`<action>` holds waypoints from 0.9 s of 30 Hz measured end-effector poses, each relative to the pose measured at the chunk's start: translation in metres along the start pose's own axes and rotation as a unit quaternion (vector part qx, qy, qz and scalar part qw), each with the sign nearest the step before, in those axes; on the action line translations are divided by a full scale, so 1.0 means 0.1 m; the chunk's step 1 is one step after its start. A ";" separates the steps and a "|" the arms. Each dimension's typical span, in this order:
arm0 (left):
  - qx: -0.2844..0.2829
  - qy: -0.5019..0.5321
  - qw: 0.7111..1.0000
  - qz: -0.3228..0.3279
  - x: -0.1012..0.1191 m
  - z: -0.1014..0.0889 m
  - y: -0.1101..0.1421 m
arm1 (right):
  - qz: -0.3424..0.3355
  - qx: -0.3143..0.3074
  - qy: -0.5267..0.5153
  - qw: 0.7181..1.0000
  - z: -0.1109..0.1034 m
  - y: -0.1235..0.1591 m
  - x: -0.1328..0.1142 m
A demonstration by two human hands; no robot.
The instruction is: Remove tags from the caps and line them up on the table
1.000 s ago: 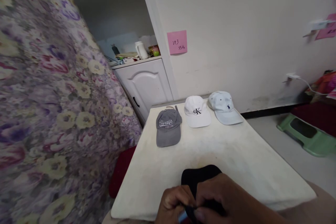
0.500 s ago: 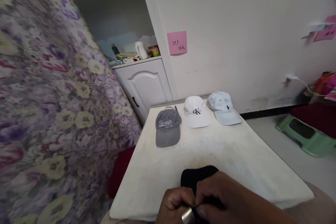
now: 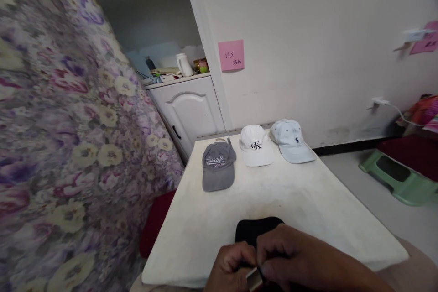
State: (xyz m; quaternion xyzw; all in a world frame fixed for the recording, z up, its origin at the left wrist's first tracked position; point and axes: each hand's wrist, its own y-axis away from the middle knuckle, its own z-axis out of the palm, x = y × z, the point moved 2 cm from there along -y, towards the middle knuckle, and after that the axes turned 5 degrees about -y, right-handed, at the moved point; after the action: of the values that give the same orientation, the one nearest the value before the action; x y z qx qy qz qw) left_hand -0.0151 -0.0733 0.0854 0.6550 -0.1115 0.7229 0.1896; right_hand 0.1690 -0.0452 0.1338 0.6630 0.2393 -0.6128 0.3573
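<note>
A black cap (image 3: 253, 232) lies at the near edge of the table, its brim toward the far side and the rest mostly hidden by my hands. My left hand (image 3: 231, 267) is closed in a pinch at the cap's back, beside a shiny metal buckle (image 3: 254, 279). Touching it from the right, my right hand (image 3: 290, 255) pinches a thin dark strap at the buckle. Exactly how the strap runs through the buckle is hidden by the fingers.
Along the table's (image 3: 273, 191) far side sit a grey cap (image 3: 219, 166), a white cap (image 3: 256, 146) and a pale blue cap (image 3: 292, 141). A floral curtain (image 3: 85, 146) hangs on the left. A green stool (image 3: 404, 178) stands on the right.
Both hands stay pinched at the cap's strap. The metal buckle has shifted slightly right and turned, and my left hand has moved slightly right with it. The other caps have not moved.
</note>
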 end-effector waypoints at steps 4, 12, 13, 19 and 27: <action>-0.004 -0.006 1.000 -0.013 -0.04 0.00 0.00 | 0.007 0.015 0.008 1.000 -0.03 0.05 -0.04; 0.005 -0.009 0.999 -0.039 -0.07 0.00 0.00 | -0.006 0.018 0.016 1.000 -0.11 0.10 0.06; 0.006 -0.007 0.999 -0.044 -0.08 0.00 -0.01 | -0.008 0.013 0.011 1.000 -0.11 0.10 0.07; 0.001 -0.024 0.996 -0.081 -0.07 0.04 0.01 | -0.018 0.000 -0.031 0.999 -0.04 0.06 0.06; 0.029 -0.008 0.995 -0.096 0.01 0.09 0.01 | 0.025 0.016 -0.056 0.998 -0.10 0.24 0.19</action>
State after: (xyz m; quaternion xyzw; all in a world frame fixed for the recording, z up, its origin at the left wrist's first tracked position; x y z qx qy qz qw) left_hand -0.0077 -0.0781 0.0878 0.6740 -0.0289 0.6989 0.2377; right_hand 0.1961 -0.0544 0.1197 0.6395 0.1923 -0.6435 0.3743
